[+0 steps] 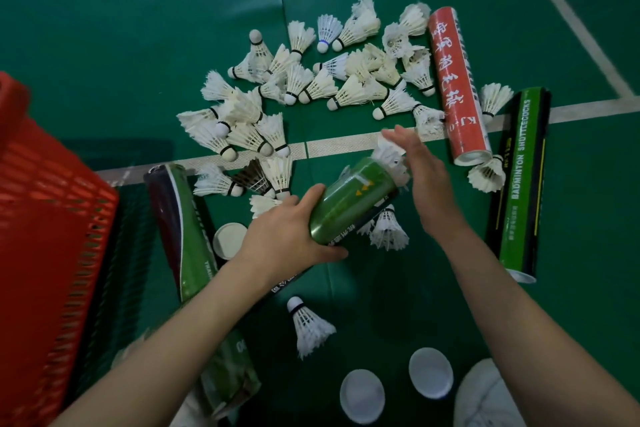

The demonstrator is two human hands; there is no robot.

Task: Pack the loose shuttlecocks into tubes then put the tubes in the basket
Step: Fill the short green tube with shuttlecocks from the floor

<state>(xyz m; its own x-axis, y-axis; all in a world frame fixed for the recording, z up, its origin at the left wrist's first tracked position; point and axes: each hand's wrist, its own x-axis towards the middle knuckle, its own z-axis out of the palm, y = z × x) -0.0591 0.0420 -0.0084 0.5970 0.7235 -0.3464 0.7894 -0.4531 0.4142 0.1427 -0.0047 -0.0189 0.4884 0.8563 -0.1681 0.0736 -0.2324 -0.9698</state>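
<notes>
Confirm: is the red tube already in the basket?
No, the red tube lies on the court floor right of the loose shuttlecocks, apart from the basket.

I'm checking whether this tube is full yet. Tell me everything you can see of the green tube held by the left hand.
The green tube is a glossy cylinder with small yellow marks on its side and white print on a dark band near its lower end. It is tilted, with its mouth pointing up and away. The left hand wraps around its lower half. The mouth has no cap, and white feathers stick out of it. The right hand lays straight fingers against them.
</notes>
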